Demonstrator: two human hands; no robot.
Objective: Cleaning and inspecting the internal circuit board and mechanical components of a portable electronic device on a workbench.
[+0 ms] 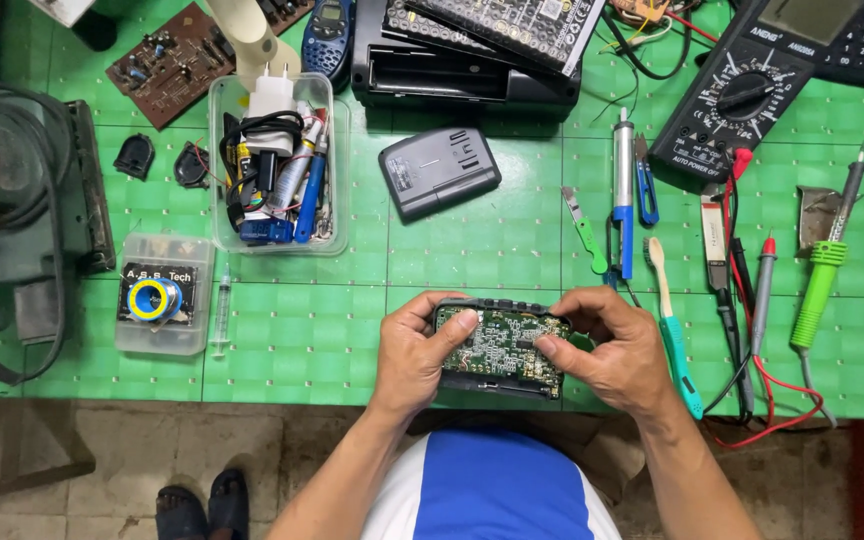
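Both hands grip a small opened device w/ green circuit board [501,347] exposed, held just above the near edge of the green table [452,250], right in front of the person's body. Left hand [410,352] wraps the device's left end, thumb lying on the board's top-left corner; right hand [614,350] clasps the right end, thumb pressing on the board's right side, fingers curled over the top edge. Board sits in a dark casing, its lower rim showing below the board. Behind the device, mid-table: dark grey cover piece [439,171] lying flat, well apart. To the left, a clear plastic tub [277,165] crammed w/ cables, a white plug adapter & pens; near it a syringe [222,312] and a small clear box w/ solder coil [163,297]. Right of the hands: toothbrush w/ teal handle [674,335] just beside the right hand, blue desoldering pump [623,195], green-handled knife [585,232], tweezers, test probes w/ red & black leads [757,330], soldering iron w/ green grip [820,285]. Far right top: black multimeter [742,95]. Top left: brown bare circuit board [170,62]; a blue phone [330,35] next to it. Person's sandalled feet show on the floor below the table edge.
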